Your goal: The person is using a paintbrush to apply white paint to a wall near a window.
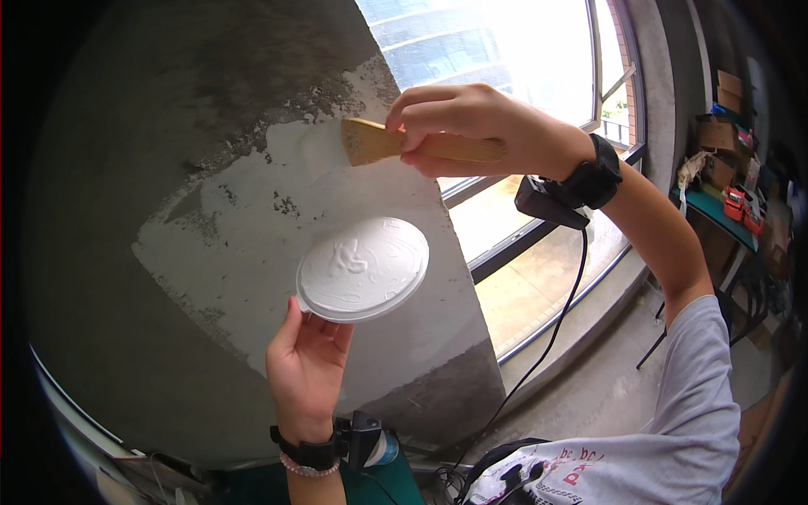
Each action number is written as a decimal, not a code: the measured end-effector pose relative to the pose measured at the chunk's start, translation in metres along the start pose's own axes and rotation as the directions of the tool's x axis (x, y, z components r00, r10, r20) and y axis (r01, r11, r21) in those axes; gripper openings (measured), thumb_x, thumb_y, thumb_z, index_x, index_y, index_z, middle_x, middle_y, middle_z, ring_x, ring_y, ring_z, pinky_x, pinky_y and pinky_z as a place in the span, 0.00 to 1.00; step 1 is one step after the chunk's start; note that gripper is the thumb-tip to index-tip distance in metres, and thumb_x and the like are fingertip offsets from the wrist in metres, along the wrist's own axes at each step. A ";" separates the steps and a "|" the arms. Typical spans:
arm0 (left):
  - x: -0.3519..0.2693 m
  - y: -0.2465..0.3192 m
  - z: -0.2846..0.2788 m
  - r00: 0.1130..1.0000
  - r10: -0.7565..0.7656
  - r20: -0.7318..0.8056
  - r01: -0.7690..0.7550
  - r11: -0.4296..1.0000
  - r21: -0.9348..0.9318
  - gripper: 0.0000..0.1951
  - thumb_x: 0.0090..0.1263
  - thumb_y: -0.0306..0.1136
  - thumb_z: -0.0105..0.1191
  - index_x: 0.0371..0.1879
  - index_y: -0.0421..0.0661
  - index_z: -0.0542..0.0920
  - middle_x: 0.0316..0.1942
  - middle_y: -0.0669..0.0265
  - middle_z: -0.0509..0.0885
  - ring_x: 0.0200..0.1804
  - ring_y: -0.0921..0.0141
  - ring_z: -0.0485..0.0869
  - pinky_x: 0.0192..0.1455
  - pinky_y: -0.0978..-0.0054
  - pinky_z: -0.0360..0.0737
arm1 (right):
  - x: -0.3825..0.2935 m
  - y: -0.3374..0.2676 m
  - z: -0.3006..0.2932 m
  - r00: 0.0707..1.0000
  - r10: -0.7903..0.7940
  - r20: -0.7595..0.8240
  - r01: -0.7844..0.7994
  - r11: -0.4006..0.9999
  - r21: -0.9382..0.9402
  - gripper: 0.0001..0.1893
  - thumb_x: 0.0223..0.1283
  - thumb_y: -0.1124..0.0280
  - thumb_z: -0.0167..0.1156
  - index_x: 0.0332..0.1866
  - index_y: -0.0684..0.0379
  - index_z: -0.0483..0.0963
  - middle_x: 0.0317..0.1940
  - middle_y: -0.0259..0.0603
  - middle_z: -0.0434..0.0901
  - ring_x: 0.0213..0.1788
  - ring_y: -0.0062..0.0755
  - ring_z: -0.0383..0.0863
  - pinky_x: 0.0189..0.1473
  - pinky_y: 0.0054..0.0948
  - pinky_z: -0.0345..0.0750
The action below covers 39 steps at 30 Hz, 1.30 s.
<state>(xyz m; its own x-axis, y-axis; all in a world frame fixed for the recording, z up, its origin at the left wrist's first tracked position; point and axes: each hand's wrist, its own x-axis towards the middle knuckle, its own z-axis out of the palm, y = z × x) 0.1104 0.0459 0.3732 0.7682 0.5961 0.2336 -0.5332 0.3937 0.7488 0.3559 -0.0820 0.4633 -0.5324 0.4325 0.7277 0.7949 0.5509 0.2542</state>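
My left hand point(312, 366) holds a round white plastic lid point(363, 271) from below, its thumb at the rim. White paste lies smeared over the lid, with a small raised lump near the middle. Up by the window edge, my right hand point(454, 129) grips a flat wooden spatula point(372, 142). The spatula's broad end is against or very close to the wall; contact cannot be told. Behind both hands, a white coated patch point(252, 189) covers part of the grey concrete wall point(113, 158). Its borders are ragged, and grey spots show through.
To the right is a window point(480, 50) with an open sash. A black cable point(571, 303) hangs from the device point(549, 202) on my right wrist. Below, a container point(385, 449) stands on a green table point(391, 483). Boxes and red items point(735, 205) crowd another table at far right.
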 end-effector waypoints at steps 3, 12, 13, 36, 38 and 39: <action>0.001 -0.004 0.002 0.999 -0.009 -0.042 0.009 1.000 -0.003 0.14 0.71 0.35 0.38 0.46 0.39 0.71 0.43 0.61 0.77 0.45 0.70 0.77 0.47 0.73 0.78 | -0.010 0.006 -0.008 0.998 -0.038 -0.041 0.037 0.999 -0.029 0.08 0.49 0.73 0.61 0.30 0.60 0.68 0.30 0.38 0.73 0.31 0.34 0.76 0.29 0.27 0.75; 0.001 -0.013 -0.009 0.998 -0.057 -0.032 0.056 0.998 -0.029 0.14 0.70 0.35 0.39 0.46 0.39 0.72 0.44 0.61 0.78 0.45 0.70 0.77 0.48 0.72 0.78 | -0.030 -0.007 -0.024 0.988 0.021 -0.151 -0.044 0.987 -0.154 0.06 0.52 0.71 0.61 0.29 0.61 0.72 0.34 0.38 0.75 0.32 0.29 0.79 0.31 0.23 0.78; -0.001 -0.013 -0.010 0.998 -0.057 -0.023 0.056 0.998 -0.027 0.14 0.70 0.36 0.40 0.46 0.39 0.72 0.44 0.61 0.78 0.46 0.69 0.77 0.48 0.72 0.77 | -0.027 -0.011 -0.019 0.988 0.015 -0.151 -0.038 0.988 -0.148 0.06 0.52 0.71 0.61 0.29 0.61 0.72 0.34 0.38 0.75 0.32 0.29 0.79 0.31 0.23 0.78; -0.045 0.000 -0.060 0.976 -0.075 -0.204 0.073 0.997 -0.019 0.15 0.71 0.36 0.38 0.50 0.41 0.69 0.48 0.62 0.74 0.50 0.69 0.75 0.52 0.71 0.75 | -0.004 -0.050 0.055 0.980 0.194 -0.034 -0.187 0.970 0.156 0.06 0.50 0.78 0.60 0.27 0.63 0.68 0.36 0.42 0.73 0.29 0.32 0.78 0.30 0.25 0.74; -0.046 0.000 -0.063 0.974 -0.075 -0.214 0.072 0.997 -0.019 0.15 0.71 0.36 0.38 0.50 0.41 0.69 0.49 0.62 0.74 0.50 0.69 0.74 0.52 0.71 0.75 | 0.005 -0.053 0.054 0.982 0.154 -0.112 -0.135 0.979 0.155 0.07 0.49 0.78 0.61 0.26 0.63 0.68 0.36 0.42 0.74 0.29 0.30 0.78 0.30 0.24 0.75; -0.046 -0.001 -0.066 0.978 -0.081 -0.193 0.080 0.997 -0.011 0.16 0.70 0.37 0.39 0.51 0.41 0.69 0.49 0.62 0.74 0.51 0.68 0.74 0.53 0.69 0.74 | 0.010 -0.055 0.054 0.974 0.120 -0.190 -0.094 0.986 0.141 0.07 0.48 0.78 0.62 0.26 0.64 0.69 0.36 0.43 0.74 0.29 0.29 0.78 0.30 0.22 0.75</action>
<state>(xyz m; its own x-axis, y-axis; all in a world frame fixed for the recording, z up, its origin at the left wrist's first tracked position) 0.0525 0.0640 0.3206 0.7258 0.6862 0.0479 -0.4734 0.4477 0.7586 0.2911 -0.0690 0.4221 -0.3680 0.3518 0.8607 0.7922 0.6032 0.0922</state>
